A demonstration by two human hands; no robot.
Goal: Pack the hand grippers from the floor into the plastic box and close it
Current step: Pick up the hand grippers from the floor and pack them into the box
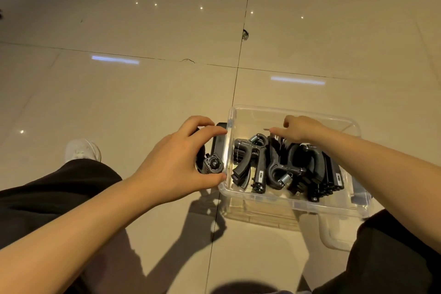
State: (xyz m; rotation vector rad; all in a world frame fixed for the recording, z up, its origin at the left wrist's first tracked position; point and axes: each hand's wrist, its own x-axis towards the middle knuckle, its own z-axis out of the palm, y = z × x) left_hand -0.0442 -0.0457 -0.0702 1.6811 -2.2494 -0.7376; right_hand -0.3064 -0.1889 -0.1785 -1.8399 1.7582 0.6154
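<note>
A clear plastic box (281, 200) stands open on the tiled floor, holding several black hand grippers (284, 164) with steel springs. My left hand (176, 162) is shut on one more black hand gripper (213, 162) just outside the box's left wall, at rim height. My right hand (298, 127) reaches into the box from the right, fingers curled over the far ends of the packed grippers; whether it grips one I cannot tell. The clear lid (331, 234) lies partly under the box's near right corner.
My legs in black trousers (47, 196) frame the scene on both sides, with a white shoe (82, 150) at the left. Glossy beige floor tiles (143, 93) stretch away beyond the box.
</note>
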